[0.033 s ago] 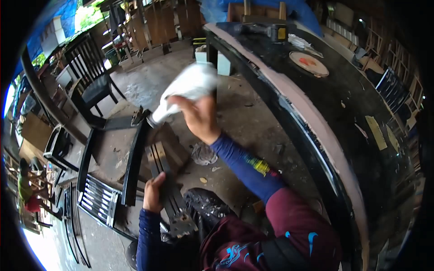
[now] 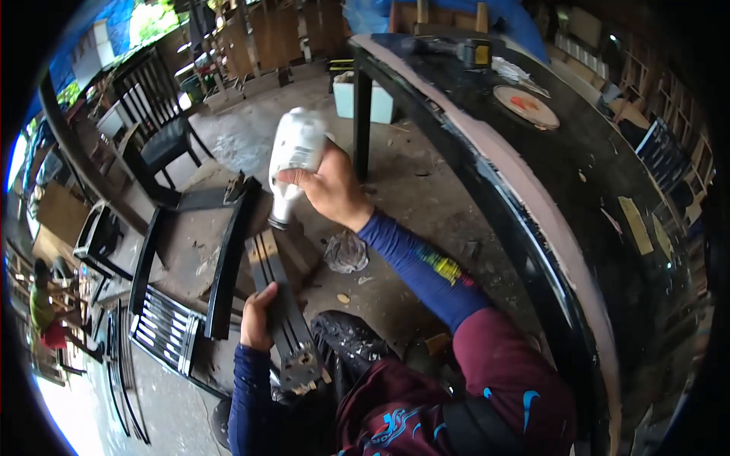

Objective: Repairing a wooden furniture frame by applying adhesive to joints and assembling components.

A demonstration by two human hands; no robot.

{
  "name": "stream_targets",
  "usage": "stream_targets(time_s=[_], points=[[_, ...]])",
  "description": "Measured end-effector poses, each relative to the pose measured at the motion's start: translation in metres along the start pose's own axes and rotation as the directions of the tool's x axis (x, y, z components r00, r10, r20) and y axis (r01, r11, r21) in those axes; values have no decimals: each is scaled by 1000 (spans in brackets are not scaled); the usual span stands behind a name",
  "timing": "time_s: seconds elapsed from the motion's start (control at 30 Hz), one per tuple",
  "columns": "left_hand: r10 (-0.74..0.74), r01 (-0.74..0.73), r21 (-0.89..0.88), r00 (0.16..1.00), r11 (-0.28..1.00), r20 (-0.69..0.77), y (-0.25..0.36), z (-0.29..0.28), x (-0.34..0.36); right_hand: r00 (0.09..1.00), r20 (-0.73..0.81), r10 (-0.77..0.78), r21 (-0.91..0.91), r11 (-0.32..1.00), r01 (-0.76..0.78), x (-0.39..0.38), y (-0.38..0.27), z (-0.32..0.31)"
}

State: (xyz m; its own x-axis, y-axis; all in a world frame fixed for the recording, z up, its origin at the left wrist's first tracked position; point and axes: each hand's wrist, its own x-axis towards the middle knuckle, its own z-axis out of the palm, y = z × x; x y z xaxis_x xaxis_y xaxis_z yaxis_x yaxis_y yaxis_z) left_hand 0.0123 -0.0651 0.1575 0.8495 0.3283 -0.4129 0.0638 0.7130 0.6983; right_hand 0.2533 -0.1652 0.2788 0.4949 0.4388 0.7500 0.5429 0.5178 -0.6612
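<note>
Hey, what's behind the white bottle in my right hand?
Around the white bottle you can see grey floor, with a black slatted-back chair farther back on the left. Whatever lies directly behind the bottle and your right hand is covered.

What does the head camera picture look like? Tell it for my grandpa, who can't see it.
A person's right hand holds a white bottle neck-down, while the left hand grips a dark board with long grooves. To the right is a big black table with a pinkish strip along its edge; a black chair stands at upper left.
</note>
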Motion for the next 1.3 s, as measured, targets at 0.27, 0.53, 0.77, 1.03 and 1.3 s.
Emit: stream_targets(time_s=[0.27,0.53,0.77,1.03,1.3], points=[[244,-245,13,969,969,47,5,23,-9,959,258,114,205,964,-170,34,-8,18],[148,-146,-42,987,988,55,18,19,-27,901,307,308,151,919,-365,54,55,32],[152,-152,-5,988,988,5,21,17,-38,848,354,395,125,878,-461,60,78,36],[165,-164,38,985,986,-44,24,9,-38,834,472,287,92,925,-370,56,65,43],[147,-146,34,988,989,-48,20,8,-43,899,417,-133,-163,962,218,16,19,70]])
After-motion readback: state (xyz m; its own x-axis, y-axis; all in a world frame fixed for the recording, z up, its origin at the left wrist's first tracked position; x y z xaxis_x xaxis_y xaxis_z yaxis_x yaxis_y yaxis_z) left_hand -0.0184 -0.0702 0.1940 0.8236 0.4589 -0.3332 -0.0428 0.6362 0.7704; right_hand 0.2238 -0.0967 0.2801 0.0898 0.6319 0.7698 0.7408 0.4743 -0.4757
